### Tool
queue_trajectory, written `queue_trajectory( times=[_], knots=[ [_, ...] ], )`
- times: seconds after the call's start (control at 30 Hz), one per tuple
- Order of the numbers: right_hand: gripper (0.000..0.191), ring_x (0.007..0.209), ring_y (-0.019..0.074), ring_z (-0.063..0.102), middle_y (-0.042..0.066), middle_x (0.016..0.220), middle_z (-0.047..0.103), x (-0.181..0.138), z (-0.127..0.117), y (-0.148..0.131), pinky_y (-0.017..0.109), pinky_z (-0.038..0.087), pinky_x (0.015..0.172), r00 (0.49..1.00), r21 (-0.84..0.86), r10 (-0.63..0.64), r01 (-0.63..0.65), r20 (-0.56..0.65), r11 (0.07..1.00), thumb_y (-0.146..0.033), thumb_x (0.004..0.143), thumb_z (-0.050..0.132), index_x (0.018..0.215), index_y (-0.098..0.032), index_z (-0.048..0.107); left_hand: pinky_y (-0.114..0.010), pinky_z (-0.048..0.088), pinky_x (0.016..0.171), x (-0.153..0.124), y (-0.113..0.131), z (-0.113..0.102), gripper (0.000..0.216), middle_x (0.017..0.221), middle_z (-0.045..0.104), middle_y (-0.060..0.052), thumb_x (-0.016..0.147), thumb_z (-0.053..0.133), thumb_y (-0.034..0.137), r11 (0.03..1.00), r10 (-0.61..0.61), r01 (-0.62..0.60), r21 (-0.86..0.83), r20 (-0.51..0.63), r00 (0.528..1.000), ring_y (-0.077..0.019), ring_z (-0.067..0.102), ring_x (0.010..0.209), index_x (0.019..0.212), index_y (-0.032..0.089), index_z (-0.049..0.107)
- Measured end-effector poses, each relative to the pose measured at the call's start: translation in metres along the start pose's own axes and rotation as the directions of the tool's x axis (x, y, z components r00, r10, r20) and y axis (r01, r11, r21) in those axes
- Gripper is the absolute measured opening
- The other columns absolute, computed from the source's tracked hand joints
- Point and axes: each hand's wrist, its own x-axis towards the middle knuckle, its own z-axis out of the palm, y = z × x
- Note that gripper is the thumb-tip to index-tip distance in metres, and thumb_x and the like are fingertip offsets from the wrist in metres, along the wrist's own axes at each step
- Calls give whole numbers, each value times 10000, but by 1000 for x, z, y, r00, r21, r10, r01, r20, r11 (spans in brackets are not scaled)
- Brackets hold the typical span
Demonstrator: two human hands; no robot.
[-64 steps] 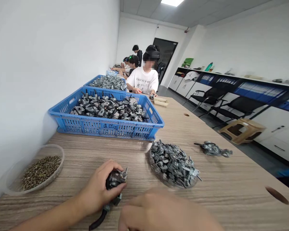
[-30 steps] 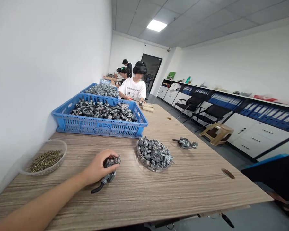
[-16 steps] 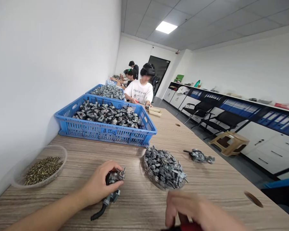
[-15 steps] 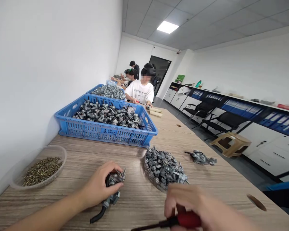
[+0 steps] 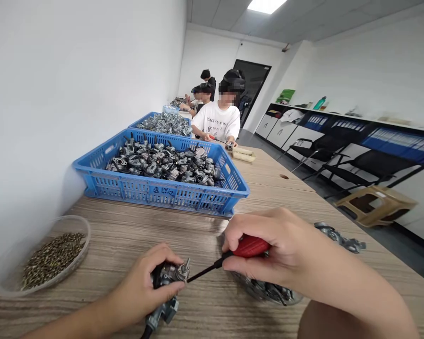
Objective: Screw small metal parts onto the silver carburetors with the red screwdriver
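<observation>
My left hand [image 5: 155, 280] is closed around a metal carburetor [image 5: 167, 308] lying on the wooden table, with a black hose at its lower end. In my right hand [image 5: 257, 249] is a screwdriver [image 5: 250, 246] with a red handle, its dark shaft pointing left. The tip meets or nearly meets the carburetor's right side, close to my left thumb; whether it sits in a screw I cannot tell. Under my right hand, a clear round tub [image 5: 282, 299] of small grey metal parts is partly hidden. At the left stands a clear tub [image 5: 86, 242] of small brass-coloured screws [image 5: 53, 259].
A blue crate [image 5: 155, 190] full of carburetors stands behind my hands, with another blue crate [image 5: 134, 121] of metal parts beyond it. Another carburetor [image 5: 339, 238] lies at the right. Across the table a person in a white shirt [image 5: 217, 120] works, with others behind.
My right hand has risen and swung the screwdriver from the table's front edge up to the carburetor. My left hand still holds the carburetor. The view has shifted slightly.
</observation>
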Motion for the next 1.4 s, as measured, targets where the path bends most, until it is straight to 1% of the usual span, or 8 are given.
queue_trajectory(
  times=[0.1, 0.27, 0.5, 0.63, 0.87, 1.13, 1.3, 1.4],
  knots=[
    [201, 658, 125, 620, -45, 788, 698, 4, 1, 4, 262, 406, 581, 999, 14, 23, -23, 39, 1000, -254, 977, 811, 951, -252, 612, -354, 514, 894, -1, 1, -1, 219, 1029, 712, -27, 907, 802, 206, 1000, 5, -5, 22, 27, 1000, -239, 691, 969, 1109, 264, 740],
    [210, 689, 112, 605, -53, 820, 690, 7, 1, 6, 259, 396, 608, 999, 38, -19, 18, 38, 999, -193, 967, 799, 944, -244, 597, -355, 511, 898, -1, -2, -3, 232, 1044, 705, -31, 929, 794, 231, 999, 23, -26, 39, 66, 998, -241, 686, 977, 1148, 269, 726],
    [243, 659, 100, 554, -75, 775, 644, 12, 5, 5, 250, 367, 600, 998, 14, -27, 27, 61, 1000, -206, 969, 791, 914, -249, 558, -347, 514, 893, -2, -3, -1, 224, 1042, 723, -35, 914, 811, 214, 999, 21, -22, 32, 47, 999, -245, 695, 980, 1122, 263, 743],
    [269, 647, 96, 529, -84, 752, 630, 14, 6, 3, 247, 343, 595, 996, 8, -41, 40, 85, 999, -185, 953, 794, 889, -248, 541, -350, 508, 899, -3, -2, -1, 217, 1051, 724, -36, 926, 808, 214, 999, 34, -36, 26, 65, 997, -246, 697, 992, 1125, 265, 737],
    [268, 643, 97, 532, -79, 756, 635, 15, 5, 4, 243, 351, 597, 995, 12, -7, 6, 95, 1000, -187, 942, 804, 901, -246, 546, -344, 501, 901, -4, -1, -2, 244, 1058, 707, -24, 940, 798, 217, 999, 21, -24, 28, 106, 994, -236, 692, 990, 1161, 275, 712],
    [244, 650, 113, 557, -61, 769, 653, 13, 6, 5, 269, 353, 596, 997, 10, -13, 12, 83, 1000, -218, 963, 784, 906, -248, 549, -358, 524, 921, -5, -2, -2, 264, 1092, 723, -42, 944, 789, 226, 999, 25, -29, 35, 104, 994, -253, 705, 1020, 1192, 279, 716],
    [248, 666, 112, 556, -68, 767, 637, 12, 7, 3, 263, 338, 587, 997, -30, -16, 19, 77, 999, -214, 966, 789, 916, -251, 549, -353, 534, 902, -5, 0, -2, 270, 1073, 731, -45, 927, 798, 226, 999, 27, -29, 26, 90, 996, -255, 711, 1000, 1182, 279, 726],
    [257, 666, 111, 543, -71, 765, 623, 13, 7, 3, 255, 336, 588, 996, -25, -17, 20, 84, 1000, -207, 959, 795, 910, -249, 547, -349, 531, 894, -5, 0, -2, 279, 1068, 734, -39, 915, 803, 225, 999, 31, -33, 20, 88, 996, -254, 713, 990, 1178, 280, 726]
  ],
)
